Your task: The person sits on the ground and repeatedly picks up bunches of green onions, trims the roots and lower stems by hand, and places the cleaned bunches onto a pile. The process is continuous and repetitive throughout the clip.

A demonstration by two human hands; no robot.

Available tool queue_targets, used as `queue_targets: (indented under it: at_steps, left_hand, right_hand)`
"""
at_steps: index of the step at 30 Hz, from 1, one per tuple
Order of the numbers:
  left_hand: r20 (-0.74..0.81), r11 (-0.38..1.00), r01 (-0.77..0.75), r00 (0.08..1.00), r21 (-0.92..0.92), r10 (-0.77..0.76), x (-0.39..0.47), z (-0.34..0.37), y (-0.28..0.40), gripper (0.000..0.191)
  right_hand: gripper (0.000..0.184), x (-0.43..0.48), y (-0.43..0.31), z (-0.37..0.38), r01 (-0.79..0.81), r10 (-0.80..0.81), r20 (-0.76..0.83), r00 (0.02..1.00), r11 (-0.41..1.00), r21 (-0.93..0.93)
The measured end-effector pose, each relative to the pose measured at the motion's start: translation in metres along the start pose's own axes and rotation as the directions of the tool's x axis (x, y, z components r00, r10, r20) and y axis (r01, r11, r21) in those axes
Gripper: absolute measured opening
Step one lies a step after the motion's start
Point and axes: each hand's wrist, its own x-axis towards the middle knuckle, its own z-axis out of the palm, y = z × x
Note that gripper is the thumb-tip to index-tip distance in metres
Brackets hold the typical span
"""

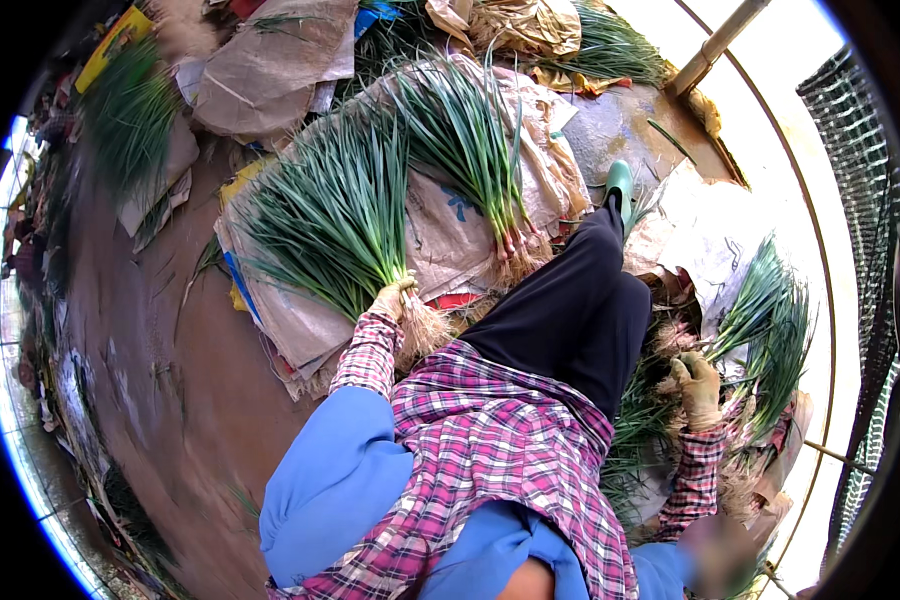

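My left hand, in a pale yellowish glove, grips a large bunch of green leafy stalks near its pale, hairy roots. The leaves fan out over flattened woven sacks. A smaller bunch with reddish bulb ends lies on the same sacks, further right. My right hand, gloved too, is at my right side among more plants, its fingers bent beside the roots and stems of a bunch. Whether those fingers hold any stem cannot be told.
More sacks and leafy bunches lie ahead. Wet brown ground spreads at the left, with another bunch beyond. A green shoe shows past my dark trousers. A wooden pole and dark netting stand at the right.
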Motion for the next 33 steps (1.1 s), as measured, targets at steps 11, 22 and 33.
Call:
queue_targets:
  at_steps: [11, 22, 33]
  left_hand:
    - [-0.278, 0.952, 0.002, 0.957, 0.307, 0.088, 0.007, 0.022, -0.020, 0.041]
    - [0.814, 0.030, -0.820, 0.572, 0.572, 0.098, -0.230, 0.375, 0.004, 0.037]
    - [0.458, 0.338, -0.414, 0.236, 0.846, -0.857, -0.289, 0.464, -0.331, 0.018]
  right_hand:
    - [0.082, -0.044, 0.066, 0.007, -0.011, -0.006, -0.176, 0.984, 0.995, -0.095]
    - [0.084, -0.089, 0.067, 0.017, 0.194, -0.345, -0.182, 0.921, 0.000, 0.981]
    - [0.061, -0.114, 0.126, 0.049, 0.168, -0.226, -0.473, 0.852, -0.737, 0.655]
